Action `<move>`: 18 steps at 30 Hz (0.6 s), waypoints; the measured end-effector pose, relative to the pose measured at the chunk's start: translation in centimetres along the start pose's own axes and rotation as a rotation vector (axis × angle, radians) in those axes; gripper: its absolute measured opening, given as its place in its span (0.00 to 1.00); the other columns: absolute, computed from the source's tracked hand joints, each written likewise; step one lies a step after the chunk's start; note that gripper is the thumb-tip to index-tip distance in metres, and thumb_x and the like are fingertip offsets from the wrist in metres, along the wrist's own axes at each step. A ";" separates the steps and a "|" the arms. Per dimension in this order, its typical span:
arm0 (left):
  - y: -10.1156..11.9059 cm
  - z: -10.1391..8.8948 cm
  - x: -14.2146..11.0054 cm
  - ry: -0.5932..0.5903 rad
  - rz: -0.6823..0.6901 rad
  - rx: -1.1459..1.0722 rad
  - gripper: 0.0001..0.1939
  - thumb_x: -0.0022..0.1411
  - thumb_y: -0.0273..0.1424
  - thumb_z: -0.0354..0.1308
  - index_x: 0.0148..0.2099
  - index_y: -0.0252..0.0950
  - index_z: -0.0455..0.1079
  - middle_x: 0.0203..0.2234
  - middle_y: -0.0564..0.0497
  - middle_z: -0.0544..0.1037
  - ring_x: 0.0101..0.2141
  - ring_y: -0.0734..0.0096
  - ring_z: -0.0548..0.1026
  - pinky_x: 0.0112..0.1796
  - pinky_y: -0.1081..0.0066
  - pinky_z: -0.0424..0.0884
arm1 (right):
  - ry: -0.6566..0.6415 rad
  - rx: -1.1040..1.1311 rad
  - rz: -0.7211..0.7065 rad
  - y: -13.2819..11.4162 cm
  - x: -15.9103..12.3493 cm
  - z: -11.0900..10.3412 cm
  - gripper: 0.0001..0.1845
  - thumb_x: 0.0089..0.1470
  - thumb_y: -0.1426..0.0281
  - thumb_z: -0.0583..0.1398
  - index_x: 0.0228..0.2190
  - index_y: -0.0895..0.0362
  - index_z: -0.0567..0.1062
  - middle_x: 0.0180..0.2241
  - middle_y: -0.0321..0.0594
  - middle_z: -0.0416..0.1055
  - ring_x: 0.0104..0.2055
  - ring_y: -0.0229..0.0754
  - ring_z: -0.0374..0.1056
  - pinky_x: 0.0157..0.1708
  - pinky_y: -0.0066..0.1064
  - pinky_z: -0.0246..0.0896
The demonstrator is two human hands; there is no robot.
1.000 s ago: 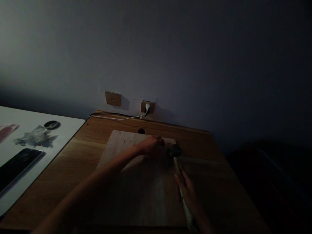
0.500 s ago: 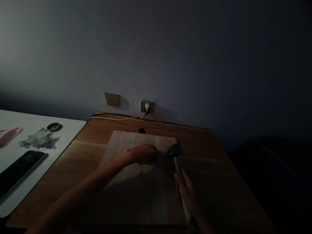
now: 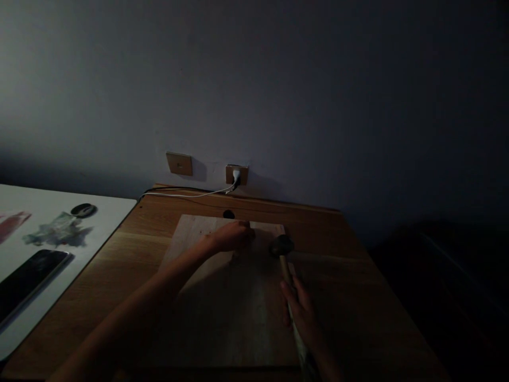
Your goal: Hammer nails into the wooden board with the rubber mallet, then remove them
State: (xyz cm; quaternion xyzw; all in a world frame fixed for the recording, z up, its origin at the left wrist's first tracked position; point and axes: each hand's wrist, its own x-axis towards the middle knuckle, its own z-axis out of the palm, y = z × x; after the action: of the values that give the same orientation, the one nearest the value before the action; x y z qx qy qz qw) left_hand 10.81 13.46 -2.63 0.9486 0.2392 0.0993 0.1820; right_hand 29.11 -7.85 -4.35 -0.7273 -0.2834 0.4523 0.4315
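Note:
My right hand point(image 3: 304, 313) is wrapped round the handle of a hammer point(image 3: 281, 245), whose dark head hangs over the right side of a pale wooden board point(image 3: 214, 323). Over the board's far part reaches my left hand point(image 3: 234, 236), its fingers curled together. Whatever they may pinch is too dark and small to make out. Small nails point(image 3: 202, 232) stand near the board's far edge, partly covered by my left hand and forearm.
The board lies on a wooden desk point(image 3: 358, 297). At left, a white surface point(image 3: 107, 207) bears a phone point(image 3: 34, 281), a crumpled plastic bag point(image 3: 59, 229), a round dark object point(image 3: 83, 210) and something reddish. Cables run to a wall socket point(image 3: 237, 174).
My left hand has moved up toward the board's far edge and now covers most of the nail row. The hammer stays at the right in my right hand; the view has shifted slightly.

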 end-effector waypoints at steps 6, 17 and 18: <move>1.5 -0.1 0.5 -0.032 -0.001 0.086 0.08 0.60 0.20 0.56 0.37 0.34 0.77 0.34 0.45 0.78 0.33 0.66 0.77 0.35 0.72 0.70 | 0.002 0.018 -0.011 0.4 0.2 0.1 0.43 0.42 0.39 0.63 0.49 0.57 0.71 0.16 0.24 0.58 0.14 0.34 0.55 0.13 0.26 0.51; -0.3 2.5 1.5 0.247 -0.126 -0.203 0.12 0.63 0.20 0.54 0.42 0.37 0.76 0.39 0.50 0.81 0.41 0.69 0.78 0.43 0.73 0.71 | -0.041 0.020 -0.052 0.8 0.5 0.0 0.37 0.45 0.39 0.62 0.45 0.55 0.72 0.18 0.24 0.58 0.14 0.32 0.53 0.12 0.24 0.49; -0.2 2.7 1.5 0.253 -0.127 -0.202 0.12 0.63 0.20 0.54 0.42 0.37 0.76 0.39 0.50 0.81 0.40 0.70 0.78 0.42 0.74 0.71 | -0.034 0.021 -0.052 0.9 0.5 -0.1 0.37 0.45 0.39 0.62 0.46 0.55 0.72 0.18 0.25 0.59 0.15 0.32 0.53 0.13 0.24 0.49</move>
State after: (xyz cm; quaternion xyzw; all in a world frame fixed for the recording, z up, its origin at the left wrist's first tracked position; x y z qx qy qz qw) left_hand 12.77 13.56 -5.03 0.8884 0.3083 0.2298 0.2508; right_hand 29.41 -7.84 -5.33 -0.7074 -0.3046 0.4561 0.4459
